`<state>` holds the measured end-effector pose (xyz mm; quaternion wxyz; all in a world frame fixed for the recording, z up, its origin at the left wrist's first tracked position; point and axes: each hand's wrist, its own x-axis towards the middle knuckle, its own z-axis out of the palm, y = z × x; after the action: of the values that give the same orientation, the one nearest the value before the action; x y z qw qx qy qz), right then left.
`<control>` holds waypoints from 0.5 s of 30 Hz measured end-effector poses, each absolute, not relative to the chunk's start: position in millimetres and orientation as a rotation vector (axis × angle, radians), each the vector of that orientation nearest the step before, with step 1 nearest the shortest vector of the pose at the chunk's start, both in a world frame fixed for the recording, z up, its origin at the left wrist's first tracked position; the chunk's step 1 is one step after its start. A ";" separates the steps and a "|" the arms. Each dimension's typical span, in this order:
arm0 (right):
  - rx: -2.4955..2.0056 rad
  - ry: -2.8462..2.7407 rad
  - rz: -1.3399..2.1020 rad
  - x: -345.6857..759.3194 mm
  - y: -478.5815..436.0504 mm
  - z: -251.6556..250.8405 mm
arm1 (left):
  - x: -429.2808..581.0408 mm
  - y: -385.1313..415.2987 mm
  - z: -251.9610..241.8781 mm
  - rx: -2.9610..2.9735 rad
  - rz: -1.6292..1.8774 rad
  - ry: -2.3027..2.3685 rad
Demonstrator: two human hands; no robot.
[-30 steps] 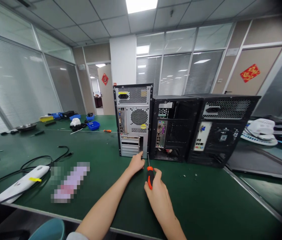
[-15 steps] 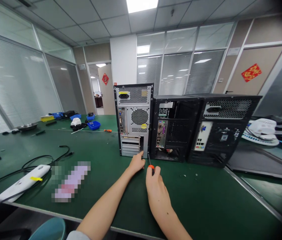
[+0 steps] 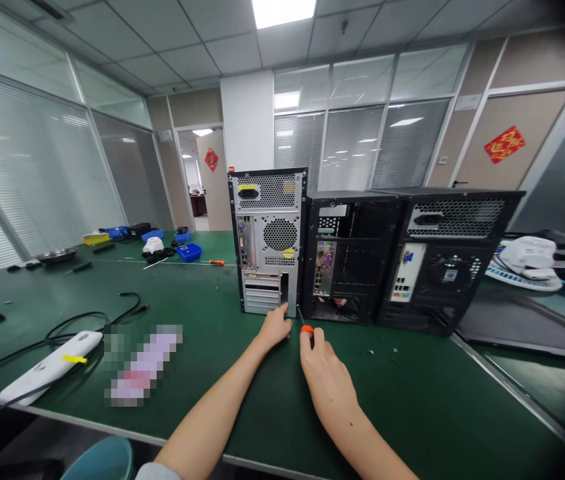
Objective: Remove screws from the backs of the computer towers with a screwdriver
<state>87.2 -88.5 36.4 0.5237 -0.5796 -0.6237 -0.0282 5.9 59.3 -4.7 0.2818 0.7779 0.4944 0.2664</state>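
Note:
A silver-backed computer case (image 3: 267, 240) stands upright on the green table (image 3: 212, 373), its rear panel facing me. My left hand (image 3: 275, 328) rests against the bottom right corner of that rear panel, fingers curled at the case edge. My right hand (image 3: 325, 380) is closed round an orange-handled screwdriver (image 3: 305, 327), most of the handle hidden in the fist. The thin shaft points up and left at the case's lower right corner, close to my left fingertips.
Two black computer cases (image 3: 349, 253) (image 3: 442, 257) stand right of the silver one. A white power strip (image 3: 49, 365) with black cables (image 3: 87, 320) lies at the left. Blue bins (image 3: 188, 251) and another screwdriver (image 3: 216, 262) sit far back. Small screws (image 3: 379, 350) lie on the table.
My right hand has pushed forward along the screwdriver, covering most of the orange handle, and the tool lies lower toward the case corner. My left hand stays at the case.

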 end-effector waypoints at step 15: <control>-1.668 -1.607 -0.490 81.9 -79.3 21.9 | 6.5 59.7 -8.2 2.089 0.742 1.283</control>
<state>81.9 -79.3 21.9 0.3773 -0.6525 -0.6287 -0.1915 6.5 59.7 -8.2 0.2863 0.7815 0.4800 0.2774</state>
